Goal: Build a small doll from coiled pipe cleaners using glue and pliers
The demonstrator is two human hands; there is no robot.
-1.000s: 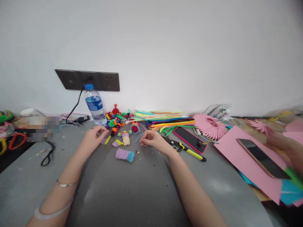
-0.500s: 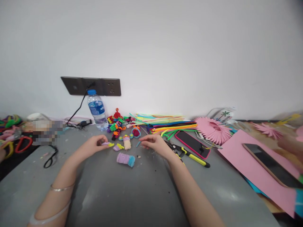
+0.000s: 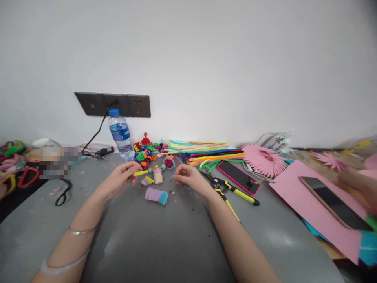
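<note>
My left hand point(image 3: 119, 179) pinches a short yellow pipe-cleaner piece point(image 3: 140, 172) and holds it just above the grey table point(image 3: 165, 239). My right hand point(image 3: 188, 177) is curled in a pinch near a short blue pipe-cleaner piece point(image 3: 171, 177); what its fingers hold is too small to make out. Between the hands lie a coiled purple-and-blue roll point(image 3: 156, 195), a small purple-and-yellow coil point(image 3: 147, 181) and a little cream figure point(image 3: 158, 175).
A water bottle point(image 3: 120, 135), a pile of small coloured figures point(image 3: 145, 152) and a bundle of pipe cleaners point(image 3: 206, 153) line the wall. Yellow-handled pliers point(image 3: 232, 190), a pink-cased phone point(image 3: 238, 177), pink paper fans point(image 3: 263, 159) and pink card point(image 3: 312, 204) lie right. Another person's hand point(image 3: 357, 184) is far right.
My left hand has picked the yellow piece up from the table and raised it. My right hand has drawn in slightly and curled its fingers.
</note>
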